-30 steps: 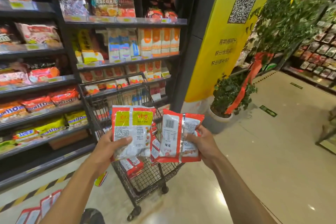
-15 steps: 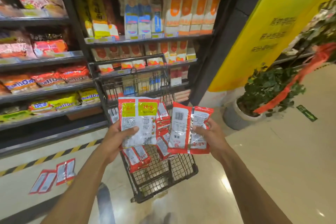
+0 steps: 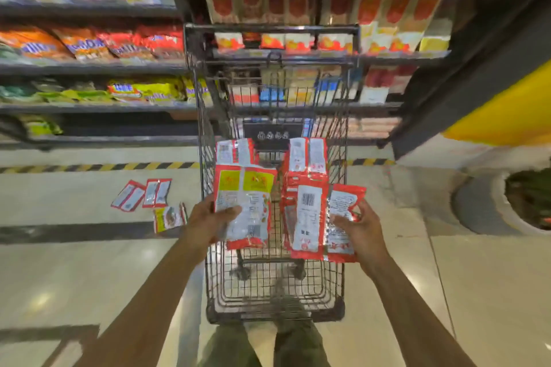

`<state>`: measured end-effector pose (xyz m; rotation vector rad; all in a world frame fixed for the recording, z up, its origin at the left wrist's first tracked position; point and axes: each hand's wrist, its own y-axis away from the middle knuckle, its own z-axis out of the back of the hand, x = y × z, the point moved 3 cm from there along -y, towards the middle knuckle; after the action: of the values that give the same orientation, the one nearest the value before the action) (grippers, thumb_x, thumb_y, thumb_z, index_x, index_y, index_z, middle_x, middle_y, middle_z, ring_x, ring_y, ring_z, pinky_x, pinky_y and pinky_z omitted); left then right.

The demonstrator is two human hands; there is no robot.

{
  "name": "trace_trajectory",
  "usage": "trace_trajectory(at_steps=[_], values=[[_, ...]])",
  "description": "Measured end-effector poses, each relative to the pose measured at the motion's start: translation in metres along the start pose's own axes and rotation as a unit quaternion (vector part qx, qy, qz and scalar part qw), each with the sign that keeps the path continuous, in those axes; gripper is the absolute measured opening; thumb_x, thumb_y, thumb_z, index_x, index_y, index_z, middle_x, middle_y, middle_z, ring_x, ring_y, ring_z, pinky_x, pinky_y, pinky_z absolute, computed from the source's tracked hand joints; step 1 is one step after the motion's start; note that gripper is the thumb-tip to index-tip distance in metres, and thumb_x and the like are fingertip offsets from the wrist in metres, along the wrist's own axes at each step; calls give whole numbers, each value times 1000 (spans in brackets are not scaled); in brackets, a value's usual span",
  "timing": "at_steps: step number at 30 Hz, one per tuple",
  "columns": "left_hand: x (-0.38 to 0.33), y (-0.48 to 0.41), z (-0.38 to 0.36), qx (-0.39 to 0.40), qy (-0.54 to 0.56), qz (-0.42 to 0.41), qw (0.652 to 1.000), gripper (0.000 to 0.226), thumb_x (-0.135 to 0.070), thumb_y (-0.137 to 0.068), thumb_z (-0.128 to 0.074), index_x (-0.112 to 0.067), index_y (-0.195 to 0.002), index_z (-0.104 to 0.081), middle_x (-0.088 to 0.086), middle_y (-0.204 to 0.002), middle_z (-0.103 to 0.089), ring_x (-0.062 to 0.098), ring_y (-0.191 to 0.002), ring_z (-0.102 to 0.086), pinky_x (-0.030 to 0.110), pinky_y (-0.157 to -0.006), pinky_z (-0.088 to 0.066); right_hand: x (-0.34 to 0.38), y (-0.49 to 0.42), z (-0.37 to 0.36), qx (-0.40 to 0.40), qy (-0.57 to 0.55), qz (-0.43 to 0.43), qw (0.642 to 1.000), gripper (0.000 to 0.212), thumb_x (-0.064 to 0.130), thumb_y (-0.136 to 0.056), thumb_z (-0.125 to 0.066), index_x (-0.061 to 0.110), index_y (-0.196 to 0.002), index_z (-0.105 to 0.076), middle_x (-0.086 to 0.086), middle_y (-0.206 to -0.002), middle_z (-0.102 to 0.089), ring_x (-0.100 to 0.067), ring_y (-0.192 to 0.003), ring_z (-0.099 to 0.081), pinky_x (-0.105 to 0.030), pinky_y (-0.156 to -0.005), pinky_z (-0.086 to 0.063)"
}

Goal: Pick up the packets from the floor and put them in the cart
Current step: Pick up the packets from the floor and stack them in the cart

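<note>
We find the left hand (image 3: 208,222) gripping the left packet (image 3: 243,202), thumb on its face, and the right hand (image 3: 362,232) gripping the right packet (image 3: 320,217). The hands are apart, both packets held over the cart (image 3: 274,315). Stored packets (image 3: 307,155) lie at the cart's far end. Loose packets (image 3: 149,197) lie on the floor (image 3: 74,262), left of the cart.

cart (image 3: 269,304) top open, shelves (image 3: 89,67) beyond
</note>
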<state>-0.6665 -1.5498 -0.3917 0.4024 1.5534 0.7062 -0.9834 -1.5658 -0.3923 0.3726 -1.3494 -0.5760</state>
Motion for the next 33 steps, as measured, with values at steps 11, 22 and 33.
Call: trace_trajectory(at_steps=[11,22,33], values=[[160,-161,-13,-133,-56,59,988,46,-7,-87,-78,-7,-129,-59,1,-95,-71,18,-83,-71,32,-75,-55,-143,-164,-68,24,203,22,979,82,6,-88,-75,46,-146,-33,19,-102,-72,-9,-94,-74,-44,-82,-63],[230,-192,-26,-222,-490,-162,827,61,-34,-104,-50,-16,-158,-29,22,-156,-37,42,-141,-40,55,-113,-41,-201,-192,-105,-167,333,156,915,31,46,-102,-51,45,-133,-51,19,-123,-57,-16,-122,-57,-50,-103,-51],[271,-227,-21,-134,-638,-156,742,66,-52,-108,-24,-24,-167,-16,12,-175,-10,34,-162,-1,56,-129,-7,-271,-188,-126,-60,530,274,800,73,49,-98,-52,9,-158,-42,-25,-164,-34,-43,-152,-33,-61,-122,-26]])
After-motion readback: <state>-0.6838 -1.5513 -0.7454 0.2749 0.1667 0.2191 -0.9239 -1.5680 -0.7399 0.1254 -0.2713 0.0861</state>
